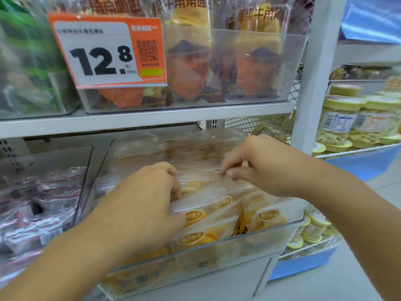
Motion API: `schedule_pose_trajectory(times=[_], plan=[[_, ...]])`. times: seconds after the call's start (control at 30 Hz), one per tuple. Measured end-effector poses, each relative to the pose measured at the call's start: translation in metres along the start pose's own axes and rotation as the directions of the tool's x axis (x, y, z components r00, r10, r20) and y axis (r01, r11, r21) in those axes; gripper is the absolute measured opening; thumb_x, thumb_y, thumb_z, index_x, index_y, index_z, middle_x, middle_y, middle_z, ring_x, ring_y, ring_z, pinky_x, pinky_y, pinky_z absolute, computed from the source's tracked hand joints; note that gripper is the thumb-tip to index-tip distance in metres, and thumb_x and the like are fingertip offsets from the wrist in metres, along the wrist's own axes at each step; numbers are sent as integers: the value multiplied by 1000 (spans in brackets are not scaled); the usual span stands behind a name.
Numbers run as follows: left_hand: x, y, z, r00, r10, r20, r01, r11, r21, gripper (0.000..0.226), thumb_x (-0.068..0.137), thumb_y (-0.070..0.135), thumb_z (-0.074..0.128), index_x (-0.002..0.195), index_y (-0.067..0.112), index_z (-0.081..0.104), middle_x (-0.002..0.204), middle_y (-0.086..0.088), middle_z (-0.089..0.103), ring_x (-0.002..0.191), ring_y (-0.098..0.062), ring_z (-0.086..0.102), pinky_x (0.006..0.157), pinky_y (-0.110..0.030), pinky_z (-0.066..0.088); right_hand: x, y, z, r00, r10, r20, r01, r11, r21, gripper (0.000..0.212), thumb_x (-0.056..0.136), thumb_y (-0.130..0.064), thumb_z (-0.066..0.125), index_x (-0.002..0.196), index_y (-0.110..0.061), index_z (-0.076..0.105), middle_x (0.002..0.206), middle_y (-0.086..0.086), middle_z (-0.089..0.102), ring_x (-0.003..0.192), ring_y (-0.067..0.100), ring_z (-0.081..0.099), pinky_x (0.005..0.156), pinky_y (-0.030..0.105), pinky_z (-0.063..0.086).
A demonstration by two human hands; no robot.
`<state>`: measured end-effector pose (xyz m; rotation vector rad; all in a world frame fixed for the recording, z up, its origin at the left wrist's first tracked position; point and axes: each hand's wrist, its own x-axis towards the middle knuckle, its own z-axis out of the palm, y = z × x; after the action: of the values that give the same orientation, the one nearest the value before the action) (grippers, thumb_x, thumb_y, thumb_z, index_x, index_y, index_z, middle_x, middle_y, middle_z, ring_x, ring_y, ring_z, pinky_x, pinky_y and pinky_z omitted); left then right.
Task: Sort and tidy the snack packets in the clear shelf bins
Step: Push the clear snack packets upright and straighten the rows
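Both hands worked inside a clear bin (256, 234) on the lower shelf, packed with yellow snack packets (219, 222) standing on edge. The left hand (143, 205) curled its fingers over the clear top of a front packet (201, 197), thumb pressed to its face. The right hand (258, 168) pinched that packet's upper edge between thumb and fingertips. Above, an orange price tag (108, 51) reading 12.8 hung on another bin (249, 68) of orange-wrapped packets.

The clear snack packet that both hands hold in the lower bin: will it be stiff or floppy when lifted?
Probably floppy: the clear snack packet is thin, wrinkled film that both the left hand and right hand pinch. Its glossy surface looks slippery. Likely light.
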<state>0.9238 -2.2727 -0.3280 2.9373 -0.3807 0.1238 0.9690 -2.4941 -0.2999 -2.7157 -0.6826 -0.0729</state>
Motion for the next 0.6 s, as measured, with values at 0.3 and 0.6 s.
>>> schedule_pose_trajectory(times=[0.3,0.6], plan=[[6,-1,7,997,68,-32,-70,996,-62,23,83,46,76,71,26,75,146,30,31,135,3,29,110,-29,35,8,-3,-8,994,-5,113,-6,994,105,11,88,-27,75,78,-26,77,75,-7,70,58,-3,55,56,12,40],[4,-2,8,974,212,80,-195,964,-179,24,89,58,63,72,42,68,156,33,12,143,7,12,116,-34,30,8,-8,-3,955,34,295,-62,994,88,8,86,-34,76,86,-27,81,72,-12,68,57,-2,52,57,10,36]])
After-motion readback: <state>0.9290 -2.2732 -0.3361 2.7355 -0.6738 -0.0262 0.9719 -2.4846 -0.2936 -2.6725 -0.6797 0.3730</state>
